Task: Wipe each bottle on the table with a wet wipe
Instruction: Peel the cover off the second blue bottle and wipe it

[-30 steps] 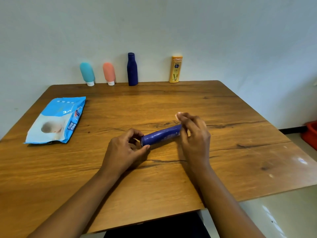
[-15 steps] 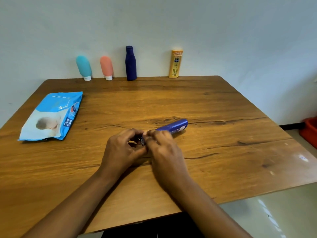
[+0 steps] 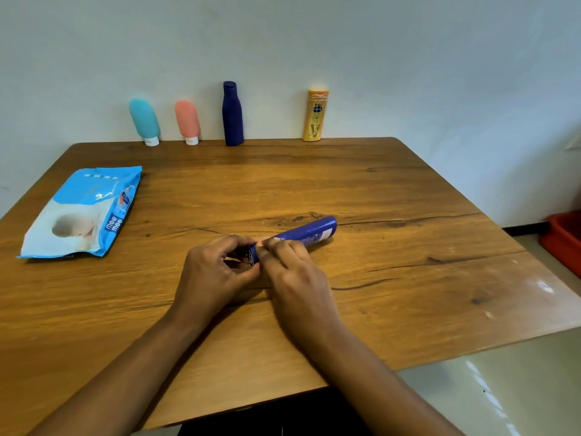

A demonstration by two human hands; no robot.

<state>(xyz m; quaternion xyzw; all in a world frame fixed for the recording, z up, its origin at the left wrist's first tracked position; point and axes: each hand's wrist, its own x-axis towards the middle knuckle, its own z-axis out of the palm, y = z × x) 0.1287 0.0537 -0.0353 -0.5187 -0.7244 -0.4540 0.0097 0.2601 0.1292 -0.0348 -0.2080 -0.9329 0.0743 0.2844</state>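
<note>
A blue tube bottle (image 3: 309, 233) lies on its side in the middle of the wooden table (image 3: 393, 278). My left hand (image 3: 213, 272) pinches its near, left end between thumb and fingers. My right hand (image 3: 292, 272) curls over the same end of the tube, with a bit of pale wet wipe (image 3: 262, 242) showing at its fingertips. Against the wall at the back stand a teal bottle (image 3: 144, 121), a pink bottle (image 3: 187, 121), a dark blue bottle (image 3: 232, 114) and a yellow bottle (image 3: 316, 116).
A blue and white pack of wet wipes (image 3: 81, 212) lies flat at the table's left side. A red tub (image 3: 562, 237) sits on the floor beyond the right edge. The table's front edge is just under my forearms.
My right hand slid along the tube from its far right end to the near left end beside my left hand. The tube's right end now lies bare.
</note>
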